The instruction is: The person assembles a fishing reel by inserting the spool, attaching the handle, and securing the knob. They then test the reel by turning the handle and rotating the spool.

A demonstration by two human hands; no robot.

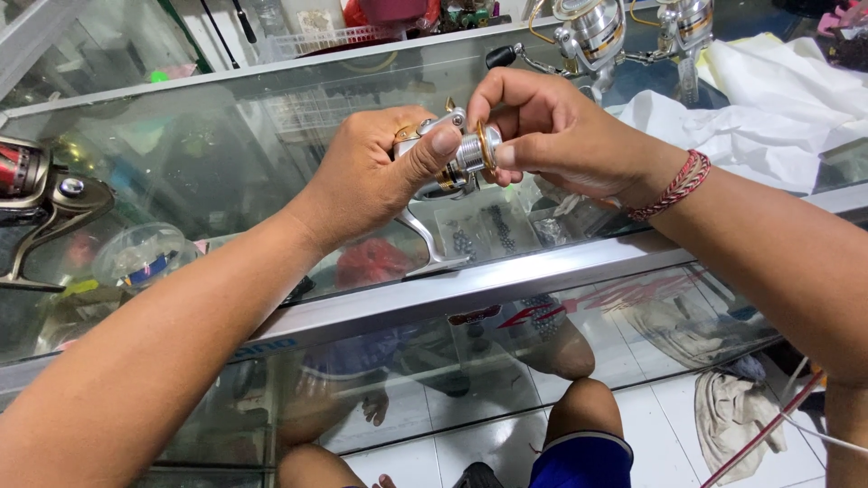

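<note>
Far-left reel: a dark spinning reel (pixel 41 203) with a red spool lies on the glass counter top (pixel 226 172), well apart from the hands.
Plastic tub: a small clear round container (pixel 140 256) shows just right of that reel; whether it sits on or under the glass cannot be told.
Left hand: the left hand (pixel 371 176) wraps the body of a silver spinning reel (pixel 448 167), fingers closed around it, thumb pressed along the top toward the spool.
Held reel: raised above the counter near mid-frame, between both hands; its foot (pixel 425 253) points down toward the glass.
Right hand: the right hand (pixel 542 126) meets the reel from the right, fingertips pinched together on the gold-rimmed front end of the spool (pixel 484 149).
Wrist: a red braided bracelet (pixel 674 185) circles the right wrist.
Back reels: two silver-and-gold reels (pixel 592 36) stand behind the hands.
White cloth: crumpled cloth (pixel 768 108) lies at right on the counter.
</note>
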